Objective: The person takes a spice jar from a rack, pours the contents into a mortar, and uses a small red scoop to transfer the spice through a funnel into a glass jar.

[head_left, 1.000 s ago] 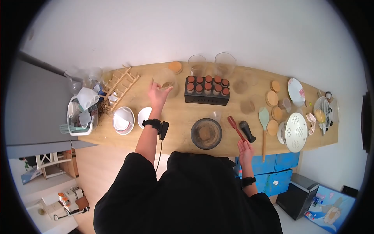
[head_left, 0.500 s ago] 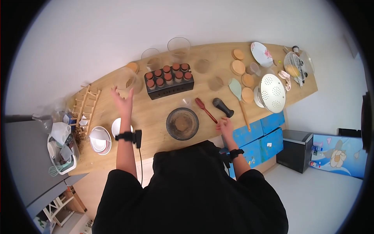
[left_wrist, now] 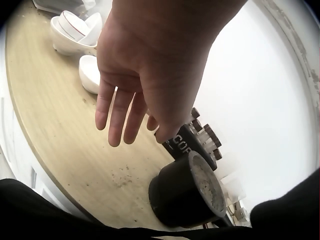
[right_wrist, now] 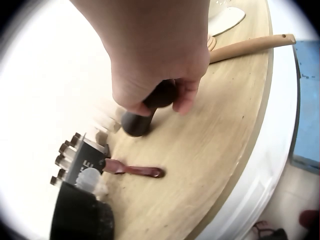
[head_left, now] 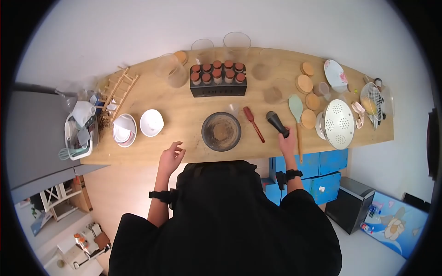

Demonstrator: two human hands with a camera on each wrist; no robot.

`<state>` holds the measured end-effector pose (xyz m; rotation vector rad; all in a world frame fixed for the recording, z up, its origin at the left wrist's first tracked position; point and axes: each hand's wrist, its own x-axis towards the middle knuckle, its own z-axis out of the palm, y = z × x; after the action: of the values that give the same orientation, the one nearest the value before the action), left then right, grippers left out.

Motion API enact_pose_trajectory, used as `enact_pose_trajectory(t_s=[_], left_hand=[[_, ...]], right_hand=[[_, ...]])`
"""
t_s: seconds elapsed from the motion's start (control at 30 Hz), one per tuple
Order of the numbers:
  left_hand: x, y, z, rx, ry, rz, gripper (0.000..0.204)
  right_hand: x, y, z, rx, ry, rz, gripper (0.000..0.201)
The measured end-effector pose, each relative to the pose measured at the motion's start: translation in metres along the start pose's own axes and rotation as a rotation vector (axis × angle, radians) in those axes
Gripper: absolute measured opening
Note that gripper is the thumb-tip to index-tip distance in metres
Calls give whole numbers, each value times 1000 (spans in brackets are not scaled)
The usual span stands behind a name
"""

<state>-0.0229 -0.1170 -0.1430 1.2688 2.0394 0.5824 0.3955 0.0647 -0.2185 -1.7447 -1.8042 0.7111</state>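
Gripping the near end of the dark pestle [head_left: 276, 123], the right hand [head_left: 287, 142] has fingers and thumb closed round it, toward the front of the table [head_left: 184, 110] between the red brush [head_left: 251, 117] and the green spatula [head_left: 296, 108]; whether the pestle is wholly clear of the wood cannot be told. It looks stiff and sturdy, likely rather heavy for its size, and its smooth surface might slide under dry or dusty fingers; the narrower waist between its two thicker ends seems the surest place to hold. Across the brush stands the dark mortar [head_left: 221, 148], brownish powder inside, apart from the pestle. Farther left, near the front edge, the left hand [head_left: 171, 157] holds nothing, its fingers loosely bent. Half a second ago the pestle lay unheld, with the right hand beside the brush handle's end; now that hand has it. The left hand, then reaching up beside the clear jar [head_left: 176, 77], has drawn back toward the body, and the jar remains left of the coffee rack [head_left: 218, 90].
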Motion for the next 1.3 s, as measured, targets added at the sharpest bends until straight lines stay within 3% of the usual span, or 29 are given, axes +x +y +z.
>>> enact_pose_trajectory(t_s=[0.07, 0.2, 0.23, 0.3, 0.33, 0.4, 0.5, 0.6, 0.8, 0.93, 1.03, 1.3], left_hand=[[-9, -4, 5, 48, -30, -32, 34], [-6, 14, 6, -45, 13, -9, 34], [-5, 14, 7, -48, 18, -17, 34], [3, 11, 7, 3, -21, 8, 34], [6, 9, 4, -6, -14, 6, 34], [13, 3, 1, 90, -47, 47, 34], [15, 2, -15, -11, 16, 52, 33], [12, -13, -23, -14, 1, 46, 33], [1, -41, -27, -46, -53, 5, 32], [2, -33, -32, 20, -37, 45, 28], [7, -33, -33, -9, -18, 65, 23], [12, -43, -28, 127, -33, 110, 23]], right_hand=[[0, -23, -5, 114, 159, 50, 31], [-11, -124, -41, 59, 276, -267, 28], [-19, -145, -45, 60, 268, -272, 28], [-31, -181, -41, 12, 51, -278, 34], [-35, -194, -28, 7, 48, -288, 34], [-39, -214, 1, -38, 73, -622, 33], [-44, -215, 43, -225, -75, -690, 34], [-44, -208, 65, -357, -136, -651, 34], [-47, -219, 65, -349, -51, -691, 37], [-48, -224, 67, -391, -87, -706, 37], [-50, -227, 65, -323, 7, -768, 33], [-54, -233, 62, -384, 3, -691, 36]])
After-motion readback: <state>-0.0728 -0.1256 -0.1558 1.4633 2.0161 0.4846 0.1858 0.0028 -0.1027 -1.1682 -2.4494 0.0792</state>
